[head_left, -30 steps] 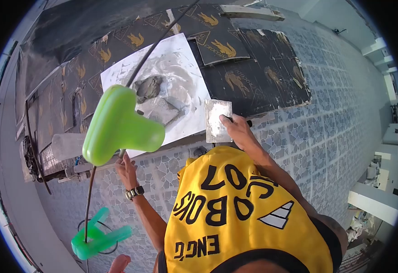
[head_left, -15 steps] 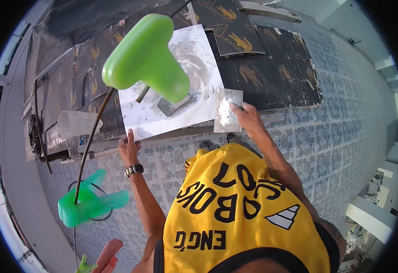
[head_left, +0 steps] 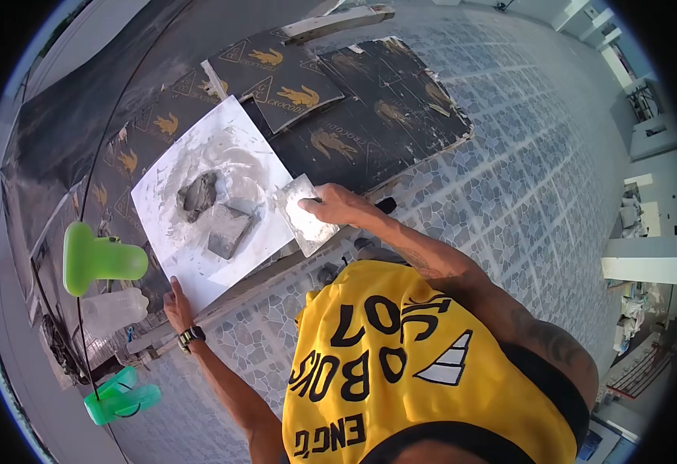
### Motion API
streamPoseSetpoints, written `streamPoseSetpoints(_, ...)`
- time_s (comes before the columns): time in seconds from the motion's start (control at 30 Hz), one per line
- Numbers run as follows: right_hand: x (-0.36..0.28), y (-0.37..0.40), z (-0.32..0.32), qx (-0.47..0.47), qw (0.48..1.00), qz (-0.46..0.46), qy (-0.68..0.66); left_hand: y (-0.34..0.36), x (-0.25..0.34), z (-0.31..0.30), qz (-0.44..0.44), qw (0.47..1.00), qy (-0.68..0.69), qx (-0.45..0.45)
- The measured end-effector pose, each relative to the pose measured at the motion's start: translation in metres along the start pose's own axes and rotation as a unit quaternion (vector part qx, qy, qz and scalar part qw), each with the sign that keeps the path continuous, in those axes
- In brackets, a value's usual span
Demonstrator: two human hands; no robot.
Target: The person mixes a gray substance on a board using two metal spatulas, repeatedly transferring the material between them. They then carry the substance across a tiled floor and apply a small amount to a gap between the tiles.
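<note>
My left hand point(head_left: 177, 306) is at the near left corner of a white board point(head_left: 191, 267), its fingers at the edge in a grip. My right hand point(head_left: 331, 204) holds a flat square metal plate point(head_left: 307, 220), thumb on top, beside the board's right edge. A lump of grey paste point(head_left: 198, 193) lies on the board, with smears of wet mix around it. Touching the lump is a second square plate point(head_left: 229, 230), lying flat.
Black printed panels point(head_left: 385, 108) lie under and behind the board. Green clothes pegs point(head_left: 105, 259) hang on a line at the left, near a clear plastic bottle point(head_left: 114, 309). Patterned tile floor point(head_left: 509, 201) spreads to the right.
The view has turned and shifted, so the board appears lower left and the pegs no longer cover it. The grey lump now shows. Both hands keep their holds.
</note>
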State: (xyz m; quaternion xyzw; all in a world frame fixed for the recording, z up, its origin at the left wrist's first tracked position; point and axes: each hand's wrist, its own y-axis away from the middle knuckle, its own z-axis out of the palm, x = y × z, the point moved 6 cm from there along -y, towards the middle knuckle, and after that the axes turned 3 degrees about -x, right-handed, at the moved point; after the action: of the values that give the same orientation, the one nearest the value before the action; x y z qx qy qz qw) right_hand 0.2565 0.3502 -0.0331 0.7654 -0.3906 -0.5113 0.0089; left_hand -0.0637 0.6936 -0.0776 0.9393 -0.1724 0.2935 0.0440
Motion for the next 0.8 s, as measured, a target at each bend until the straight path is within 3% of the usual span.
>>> streamPoseSetpoints(0.1,0.002,-0.001,0.005,-0.002,0.999,-0.011,0.040,-0.004,0.002,0.000,-0.010,0.997,0.041,-0.068)
streamPoseSetpoints(0.13,0.002,0.000,0.006,0.016,0.999,-0.029,0.021,-0.012,-0.008,0.003,-0.057,0.992,0.038,-0.110)
streamPoseSetpoints(0.23,0.005,0.001,0.009,0.019,0.999,-0.018,0.040,-0.021,-0.007,0.004,-0.115,0.984,0.069,-0.120)
streamPoseSetpoints(0.47,-0.007,0.012,0.006,0.029,0.998,-0.031,0.044,-0.011,0.016,0.006,-0.012,0.998,0.060,-0.005)
streamPoseSetpoints(0.8,-0.005,0.051,-0.009,0.059,0.994,-0.063,0.068,0.031,0.023,-0.008,-0.005,0.993,0.121,0.001)
